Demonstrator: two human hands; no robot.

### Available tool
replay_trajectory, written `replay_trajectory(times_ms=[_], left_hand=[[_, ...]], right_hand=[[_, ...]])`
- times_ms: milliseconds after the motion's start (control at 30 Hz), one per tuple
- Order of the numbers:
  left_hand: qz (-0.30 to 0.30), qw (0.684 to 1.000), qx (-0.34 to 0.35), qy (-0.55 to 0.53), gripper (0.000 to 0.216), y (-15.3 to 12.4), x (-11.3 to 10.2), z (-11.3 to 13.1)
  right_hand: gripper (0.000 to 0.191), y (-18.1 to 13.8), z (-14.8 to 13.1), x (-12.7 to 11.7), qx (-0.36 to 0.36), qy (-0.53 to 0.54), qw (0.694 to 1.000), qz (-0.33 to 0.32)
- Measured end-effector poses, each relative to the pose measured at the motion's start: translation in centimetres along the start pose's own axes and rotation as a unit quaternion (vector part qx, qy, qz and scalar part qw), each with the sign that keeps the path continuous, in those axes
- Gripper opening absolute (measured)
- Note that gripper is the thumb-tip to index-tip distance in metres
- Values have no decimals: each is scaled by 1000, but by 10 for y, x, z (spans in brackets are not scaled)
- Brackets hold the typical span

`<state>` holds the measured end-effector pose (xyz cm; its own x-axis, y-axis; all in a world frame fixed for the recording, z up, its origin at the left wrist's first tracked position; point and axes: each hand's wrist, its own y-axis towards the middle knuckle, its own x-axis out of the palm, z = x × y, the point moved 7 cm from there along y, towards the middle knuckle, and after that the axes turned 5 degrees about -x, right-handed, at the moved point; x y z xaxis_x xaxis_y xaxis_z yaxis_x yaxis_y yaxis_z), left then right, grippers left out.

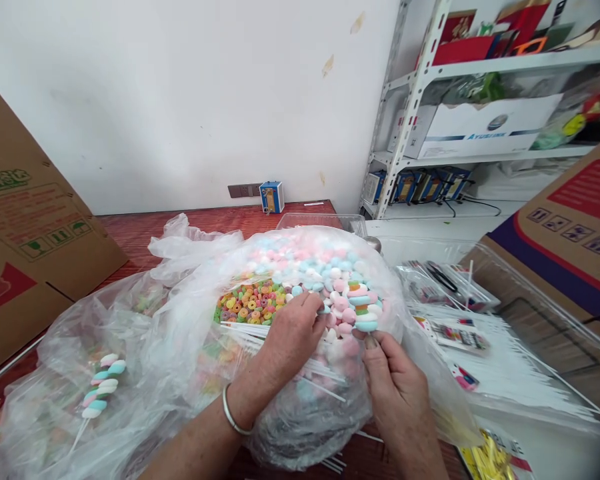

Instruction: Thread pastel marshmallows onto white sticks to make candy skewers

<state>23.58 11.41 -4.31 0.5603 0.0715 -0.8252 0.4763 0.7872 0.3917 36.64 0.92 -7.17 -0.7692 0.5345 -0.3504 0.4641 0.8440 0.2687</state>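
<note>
My right hand [397, 383] is closed on the stick of a candy skewer [363, 307] stacked with pink, white, blue and ring-shaped sweets. My left hand [293, 333], with a silver bangle on the wrist, reaches into a clear plastic bag [300, 413] and pinches a small sweet among the pastel candies [325, 267]. Colourful ring candies [250, 303] lie beside it in the same bag. Thin white sticks [245, 330] cross under my left hand. A finished skewer [103, 387] rests in another clear bag at the left.
Cardboard boxes stand at the left [25, 227] and right [575, 233]. Packets and white sticks [480, 347] lie on the right. A metal shelf [480, 100] with boxes is at the back right, and a small blue box [271, 196] by the wall.
</note>
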Motion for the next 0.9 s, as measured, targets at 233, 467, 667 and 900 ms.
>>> replay_trajectory(times_ms=[233, 467, 667, 900], left_hand=[[-53, 998, -6, 15, 2, -4, 4, 14], [-88, 994, -56, 20, 14, 4, 11, 4], [-62, 938, -123, -317, 23, 1, -1, -8], [-165, 777, -156, -587, 24, -19, -4, 3]], right_hand=[[35, -2, -2, -4, -11, 21, 1000, -1], [34, -1, -3, -5, -26, 23, 999, 9], [30, -2, 2, 8, -6, 60, 998, 15], [37, 5, -18, 25, -33, 65, 997, 19]])
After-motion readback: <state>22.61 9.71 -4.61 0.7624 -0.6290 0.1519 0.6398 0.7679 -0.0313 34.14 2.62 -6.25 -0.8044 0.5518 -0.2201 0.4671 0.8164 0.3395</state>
